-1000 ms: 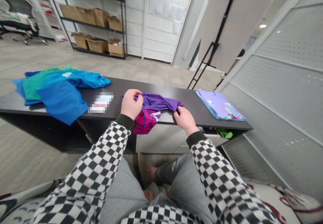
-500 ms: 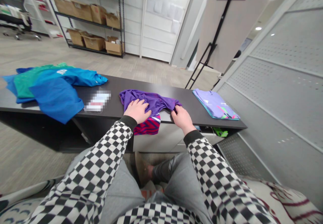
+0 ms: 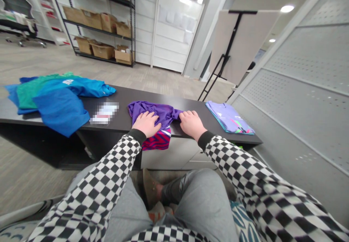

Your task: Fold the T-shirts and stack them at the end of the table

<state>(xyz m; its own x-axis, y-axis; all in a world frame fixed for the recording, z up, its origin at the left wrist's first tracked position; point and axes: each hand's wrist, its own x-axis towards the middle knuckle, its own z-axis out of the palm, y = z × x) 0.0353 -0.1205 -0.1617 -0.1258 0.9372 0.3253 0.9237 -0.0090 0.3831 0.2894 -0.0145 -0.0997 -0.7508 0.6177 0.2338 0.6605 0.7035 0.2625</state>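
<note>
A crumpled purple shirt (image 3: 163, 111) lies across the middle of the black bench. One part with red, navy and white stripes hangs over the bench's front edge. My left hand (image 3: 147, 123) rests flat on the purple cloth, fingers spread. At the shirt's right end, my right hand (image 3: 191, 123) has its fingers curled over a bunched strip of the fabric; the fingertips are partly hidden. Farther right on the bench sits a folded lilac shirt (image 3: 228, 115), with a teal layer showing beneath it.
A loose heap of blue and green shirts (image 3: 61, 96) covers the bench's left side, partly hanging over the front. A blurred white card (image 3: 105, 112) lies beside it. The black bench top (image 3: 122, 102) has a perforated grey panel (image 3: 294, 78) along its right. Behind stands a shelf with cardboard boxes (image 3: 102, 49).
My right hand has shifted slightly left, curling more over the shirt's end, which is now drawn in and bunched. My left hand stays on the cloth. The view has tilted a little upward.
</note>
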